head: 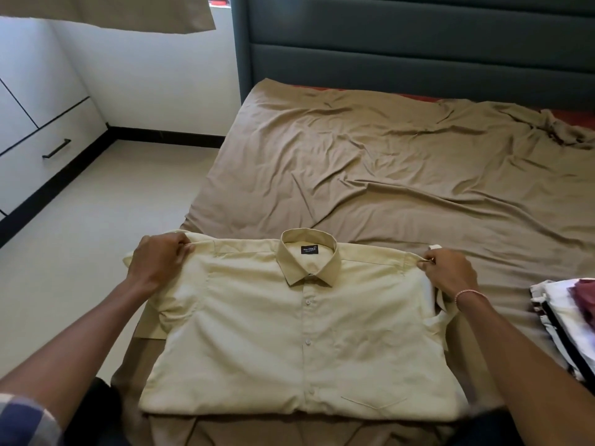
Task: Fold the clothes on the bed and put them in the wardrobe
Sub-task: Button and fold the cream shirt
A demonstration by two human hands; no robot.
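A pale yellow button-up shirt (pixel 289 336) lies front side up at the near edge of the bed (pixel 402 175), collar pointing toward the headboard. My left hand (pixel 157 262) pinches the shirt's left shoulder seam. My right hand (pixel 449 272) pinches the right shoulder, where a sleeve is tucked under. Both hands hold the fabric taut across the shoulders. The shirt's lower part is folded under, with the pocket showing near the front edge.
A stack of folded clothes (pixel 566 320) in white, maroon and black sits on the bed at the right edge. A white wardrobe with a drawer handle (pixel 56 149) stands at left, across a strip of floor (pixel 106 226). The dark padded headboard (pixel 418 43) rises at the back.
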